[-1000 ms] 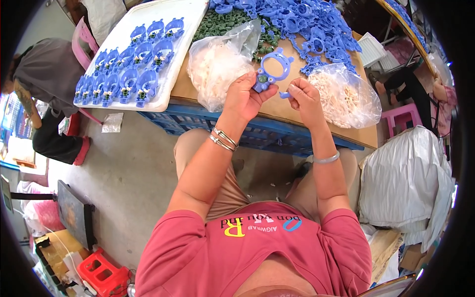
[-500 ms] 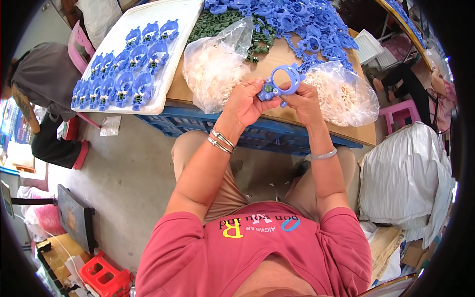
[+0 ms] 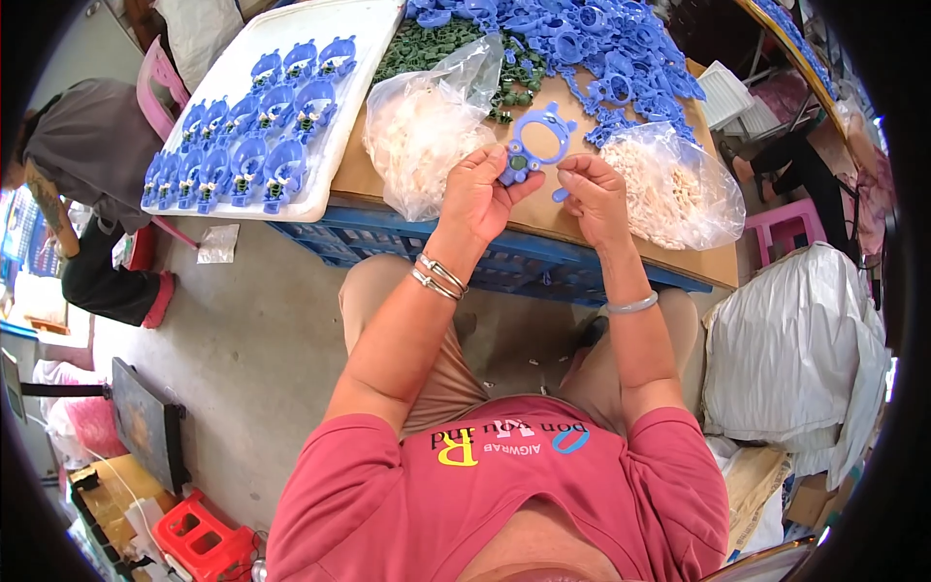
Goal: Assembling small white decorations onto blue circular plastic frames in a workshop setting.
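Note:
My left hand (image 3: 475, 201) pinches a blue plastic bear-shaped frame (image 3: 518, 144) by its lower end, above the table's near edge. The frame has a large open ring and small ears, with a dark green piece (image 3: 519, 163) set in its body. Just to the right, my right hand (image 3: 598, 201) is closed, apart from the frame, with a small blue plastic piece (image 3: 561, 195) between thumb and fingers. How far that piece extends is hidden by the fingers.
Clear bags of pale small parts (image 3: 417, 145) (image 3: 669, 189) flank my hands. Behind lie heaps of green pieces (image 3: 427, 48) and blue parts (image 3: 621, 58). A white tray (image 3: 354, 107) carries rows of blue bear pieces. A person (image 3: 92, 136) bends at left; white sacks (image 3: 786, 349) stand right.
My right hand has let go of the ring and drawn away, down and to the right. The frame has tilted more upright in my left hand.

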`<state>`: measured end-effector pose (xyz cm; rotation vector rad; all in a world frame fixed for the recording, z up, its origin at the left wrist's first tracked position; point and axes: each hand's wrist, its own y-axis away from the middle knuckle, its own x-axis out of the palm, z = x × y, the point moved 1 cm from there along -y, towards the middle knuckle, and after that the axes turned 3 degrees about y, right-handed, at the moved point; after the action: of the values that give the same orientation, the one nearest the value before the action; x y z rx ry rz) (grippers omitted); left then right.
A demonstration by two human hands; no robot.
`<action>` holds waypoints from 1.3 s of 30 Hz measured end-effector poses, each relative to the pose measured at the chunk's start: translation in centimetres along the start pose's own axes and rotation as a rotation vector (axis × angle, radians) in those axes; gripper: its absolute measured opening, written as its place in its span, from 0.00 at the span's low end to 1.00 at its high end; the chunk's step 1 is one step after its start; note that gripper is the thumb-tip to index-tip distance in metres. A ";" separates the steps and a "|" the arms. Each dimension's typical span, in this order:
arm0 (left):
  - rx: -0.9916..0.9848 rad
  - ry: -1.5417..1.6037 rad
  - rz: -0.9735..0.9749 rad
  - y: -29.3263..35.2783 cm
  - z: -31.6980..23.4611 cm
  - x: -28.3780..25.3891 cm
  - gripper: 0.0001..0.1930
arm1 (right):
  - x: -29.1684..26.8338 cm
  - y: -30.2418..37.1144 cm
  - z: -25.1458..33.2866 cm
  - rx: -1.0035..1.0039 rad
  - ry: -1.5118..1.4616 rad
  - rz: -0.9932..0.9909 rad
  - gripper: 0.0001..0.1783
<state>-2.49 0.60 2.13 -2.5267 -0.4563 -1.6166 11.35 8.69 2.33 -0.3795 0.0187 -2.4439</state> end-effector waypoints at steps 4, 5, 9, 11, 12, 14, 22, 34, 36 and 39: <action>0.129 -0.031 -0.065 0.1 -0.3 0.2 0.06 | -0.6 0.0 -0.2 -0.044 0.009 0.013 0.08; 0.147 -0.052 -0.068 0.1 -0.3 0.1 0.07 | -0.4 0.1 -0.1 -0.043 0.011 0.015 0.08; 0.168 -0.111 -0.087 0.0 -0.1 0.1 0.07 | 1.0 0.7 1.3 -0.231 0.251 0.103 0.08; 0.175 -0.190 -0.094 0.1 0.0 0.4 0.07 | 1.3 0.9 1.8 -0.265 0.386 0.111 0.09; 0.174 -0.191 -0.093 0.2 0.0 0.4 0.07 | 1.5 0.9 2.1 -0.348 0.473 0.130 0.09; 0.207 -0.208 -0.084 0.3 0.1 0.5 0.07 | 1.5 0.9 2.3 -0.431 0.559 0.147 0.09; 0.265 -0.285 -0.059 0.1 0.4 0.3 0.07 | 1.3 1.0 2.8 -0.415 0.701 0.121 0.04; -0.097 0.043 0.096 -0.2 -0.6 -0.3 0.11 | 0.6 0.5 1.6 -0.033 0.156 0.032 0.09; -0.098 0.023 0.148 -0.4 -0.4 -0.6 0.10 | 1.3 0.7 1.5 -0.075 0.213 0.026 0.11; -0.095 -0.048 0.120 -0.4 -0.3 -0.5 0.10 | 1.6 0.7 1.3 -0.070 0.300 0.085 0.12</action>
<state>-3.05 0.85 1.81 -2.6111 -0.2322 -1.5732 10.93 7.25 3.95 -0.0384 0.2447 -2.3984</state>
